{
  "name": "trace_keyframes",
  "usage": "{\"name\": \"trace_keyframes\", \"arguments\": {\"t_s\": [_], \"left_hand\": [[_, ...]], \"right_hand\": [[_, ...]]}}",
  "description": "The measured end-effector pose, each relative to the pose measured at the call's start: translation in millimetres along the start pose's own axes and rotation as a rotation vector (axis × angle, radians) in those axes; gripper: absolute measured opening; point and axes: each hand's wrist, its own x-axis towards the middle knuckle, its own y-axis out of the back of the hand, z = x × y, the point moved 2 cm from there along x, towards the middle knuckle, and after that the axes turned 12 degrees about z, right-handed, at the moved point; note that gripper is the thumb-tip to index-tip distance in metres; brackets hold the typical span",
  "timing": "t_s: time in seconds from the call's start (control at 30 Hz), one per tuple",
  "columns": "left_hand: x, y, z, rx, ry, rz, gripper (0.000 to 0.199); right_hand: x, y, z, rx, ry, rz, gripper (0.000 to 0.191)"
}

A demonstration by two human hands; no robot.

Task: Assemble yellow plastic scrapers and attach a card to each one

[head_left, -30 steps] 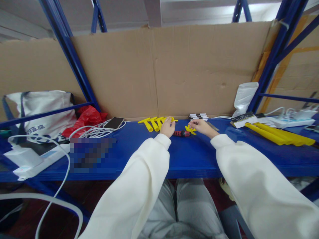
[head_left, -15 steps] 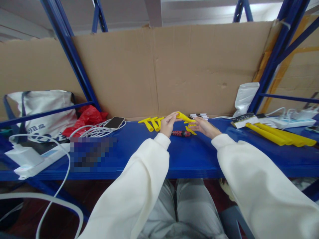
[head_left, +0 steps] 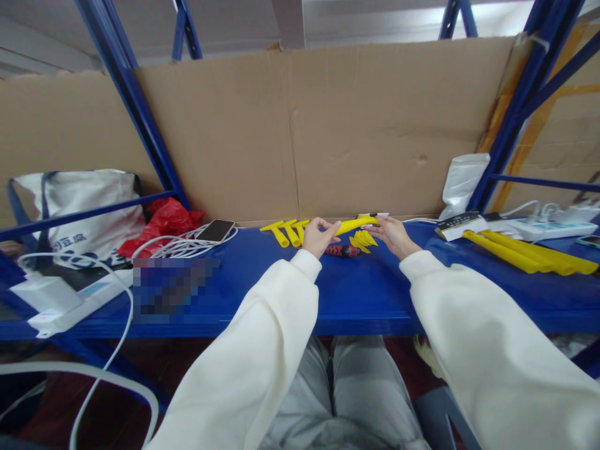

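Over glossy blue tabletop (head_left: 360, 300), hands (head_left: 317, 237) (head_left: 394, 237) half curled, pinching a smooth, slender yellow tube (head_left: 352, 225)

Cardboard panel (head_left: 225, 137) behind blue workbench (head_left: 360, 294)

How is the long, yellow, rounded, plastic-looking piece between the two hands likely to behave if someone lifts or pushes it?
The yellow piece is probably stiff: no sag shows between the left hand and the right hand. It may be light, as the left hand seems only to pinch it. Its rounded side suggests it could roll if pushed.
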Motion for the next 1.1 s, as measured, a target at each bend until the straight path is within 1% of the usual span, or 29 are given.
{"name": "trace_keyframes", "arguments": {"t_s": [0.07, 0.1, 0.13, 0.23, 0.27, 0.33, 0.47, 0.63, 0.7, 0.73, 0.77, 0.83, 0.93, 0.97, 1.03, 1.1], "left_hand": [[-2.7, -0.9, -2.7, 0.143, 0.011, -0.034, 0.034], [-4.1, -0.7, -3.5, 0.249, -0.009, -0.055, 0.033], [-5.3, -0.3, -3.8, 0.372, -0.053, -0.083, 0.033], [-8.3, 1.9, -2.3, 0.746, -0.269, -0.166, 0.029], [-8.8, 2.9, -1.4, 0.842, -0.328, -0.18, 0.026], [-8.8, 5.3, 0.5, 0.972, -0.39, -0.178, 0.024], [-7.0, 8.0, 4.6, 1.058, -0.432, -0.134, 0.027], [-6.0, 7.2, 4.7, 1.047, -0.417, -0.126, 0.025], [-5.7, 6.8, 3.9, 1.032, -0.408, -0.12, 0.024], [-5.5, 6.7, 3.5, 1.025, -0.404, -0.116, 0.024], [-5.3, 6.7, 3.2, 1.022, -0.398, -0.112, 0.024], [-4.7, 7.0, 2.6, 1.023, -0.386, -0.098, 0.024], [-3.7, 7.6, 2.2, 1.042, -0.368, -0.077, 0.025], [-3.5, 7.8, 2.1, 1.05, -0.362, -0.074, 0.026], [-3.2, 8.0, 1.9, 1.062, -0.348, -0.075, 0.026], [-3.2, 8.1, 1.7, 1.067, -0.337, -0.077, 0.026]], "right_hand": [[-1.1, 0.3, -0.8, -0.015, 0.003, 0.035, 0.01], [-1.7, -0.1, -1.2, -0.031, 0.011, 0.043, 0.014], [-2.5, -1.0, -1.4, -0.051, 0.024, 0.043, 0.018], [-4.5, -4.3, -2.3, -0.128, 0.073, 0.015, 0.03], [-5.0, -5.2, -2.7, -0.152, 0.092, 0.003, 0.033], [-6.4, -6.7, -3.9, -0.19, 0.144, -0.03, 0.035], [-13.1, -10.2, -7.0, -0.197, 0.254, -0.148, 0.032], [-26.8, -17.3, -6.6, -0.23, 0.279, -0.405, 0.027], [-27.6, -18.5, -5.4, -0.252, 0.279, -0.454, 0.026], [-26.0, -18.4, -4.9, -0.269, 0.286, -0.45, 0.025], [-23.1, -17.6, -4.5, -0.298, 0.302, -0.424, 0.025], [-14.4, -13.5, -4.8, -0.414, 0.359, -0.313, 0.023], [-0.8, 0.6, -8.4, -0.745, 0.441, -0.065, 0.025], [2.6, 7.6, -10.1, -0.878, 0.43, 0.023, 0.027], [6.8, 23.6, -13.7, -1.105, 0.353, 0.178, 0.029], [8.2, 38.8, -16.6, -1.247, 0.272, 0.276, 0.03]]}}
